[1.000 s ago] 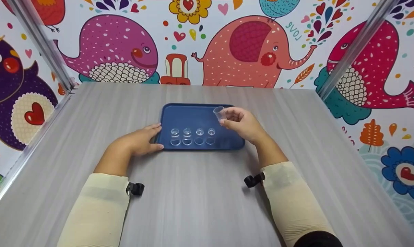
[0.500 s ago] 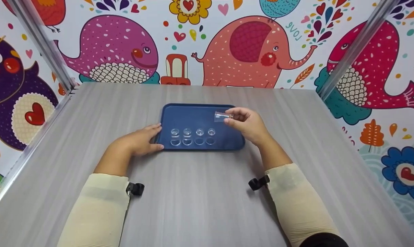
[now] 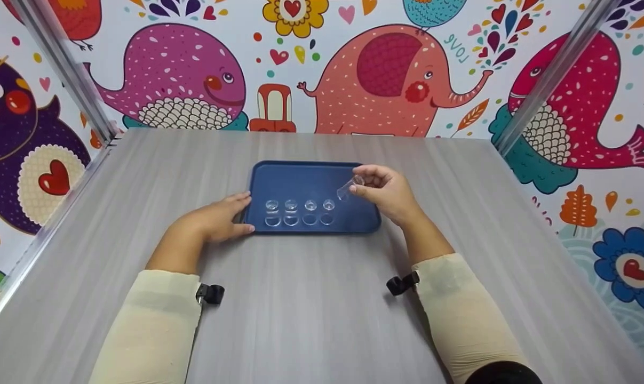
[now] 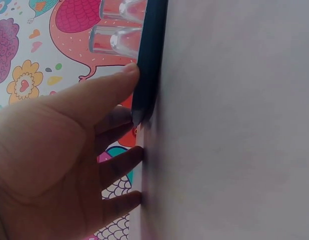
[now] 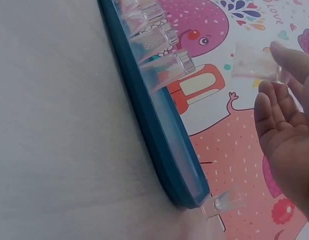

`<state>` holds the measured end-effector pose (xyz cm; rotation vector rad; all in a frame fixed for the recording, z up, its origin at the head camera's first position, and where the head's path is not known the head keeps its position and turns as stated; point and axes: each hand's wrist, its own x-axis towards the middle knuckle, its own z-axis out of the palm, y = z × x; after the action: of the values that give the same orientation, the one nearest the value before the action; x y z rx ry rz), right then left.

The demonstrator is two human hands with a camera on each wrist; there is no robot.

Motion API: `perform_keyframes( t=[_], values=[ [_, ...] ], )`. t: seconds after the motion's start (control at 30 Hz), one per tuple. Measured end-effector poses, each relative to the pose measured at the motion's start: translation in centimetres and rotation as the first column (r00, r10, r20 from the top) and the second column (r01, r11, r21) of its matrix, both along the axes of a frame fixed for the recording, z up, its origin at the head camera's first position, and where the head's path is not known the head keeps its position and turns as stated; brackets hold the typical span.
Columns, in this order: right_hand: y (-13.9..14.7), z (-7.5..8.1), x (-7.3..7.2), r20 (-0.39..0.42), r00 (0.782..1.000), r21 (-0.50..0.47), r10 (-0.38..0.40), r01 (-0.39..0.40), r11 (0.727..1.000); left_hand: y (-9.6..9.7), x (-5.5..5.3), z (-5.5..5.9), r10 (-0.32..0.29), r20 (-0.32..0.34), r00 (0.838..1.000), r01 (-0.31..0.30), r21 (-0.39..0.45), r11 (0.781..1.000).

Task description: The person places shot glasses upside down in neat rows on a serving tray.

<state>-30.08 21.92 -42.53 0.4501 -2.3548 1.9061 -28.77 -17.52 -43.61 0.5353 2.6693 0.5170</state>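
In the head view, my right hand (image 3: 386,194) pinches a small clear shot glass (image 3: 348,188) by its narrow base over the right part of a blue tray (image 3: 295,178). The glass tilts, its wide mouth pointing down and left. Several matching shot glasses (image 3: 310,212) stand upside down in a row along the tray's front. At the tray's left front corner, my left hand (image 3: 220,218) rests with spread fingers, its thumb (image 4: 107,92) touching the rim in the left wrist view. Nothing is held in it.
Another clear glass (image 5: 224,201) shows at the tray's right end in the right wrist view; my right hand hides it in the head view. The grey wood-grain table (image 3: 300,298) meets cartoon-printed walls (image 3: 300,64) at the back and sides, with metal posts (image 3: 65,69) at the corners.
The shot glass has turned in my right hand, from mouth up, through lying sideways, to mouth tipped down and left. The right hand shifted slightly right; the left hand stayed still.
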Motion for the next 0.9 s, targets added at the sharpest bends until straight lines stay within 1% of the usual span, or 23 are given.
perform_keyframes(
  t=[0.13, 0.27, 0.37, 0.53, 0.67, 0.9],
  values=[
    [0.0, -0.1, -0.1, 0.051, 0.999, 0.059, 0.007, -0.010, 0.998, 0.0, 0.1, 0.1, -0.001, 0.002, 1.000, 0.001, 0.001, 1.000],
    [-0.1, -0.6, -0.1, 0.108, 0.993, 0.144, 0.044, -0.060, 0.988, 0.1, 0.1, 0.1, 0.000, 0.000, 1.000, 0.000, -0.005, 1.000],
    [-0.1, -1.0, -0.3, 0.131, 0.988, 0.209, 0.084, -0.110, 0.972, 0.1, 0.1, 0.2, -0.002, -0.002, 1.000, 0.002, -0.004, 1.000],
    [-0.3, -1.6, -0.5, 0.134, 0.982, 0.302, 0.135, -0.170, 0.938, 0.0, 0.1, 0.1, -0.004, -0.003, 1.000, 0.004, -0.001, 1.000],
    [-0.4, -2.1, -0.7, 0.140, 0.978, 0.329, 0.157, -0.196, 0.924, 0.0, 0.1, 0.1, -0.004, -0.002, 1.000, 0.004, -0.001, 1.000],
    [-0.4, -2.5, -0.9, 0.135, 0.978, 0.338, 0.156, -0.194, 0.921, 0.0, 0.1, 0.0, -0.001, -0.001, 1.000, 0.001, -0.004, 1.000]
  ],
)
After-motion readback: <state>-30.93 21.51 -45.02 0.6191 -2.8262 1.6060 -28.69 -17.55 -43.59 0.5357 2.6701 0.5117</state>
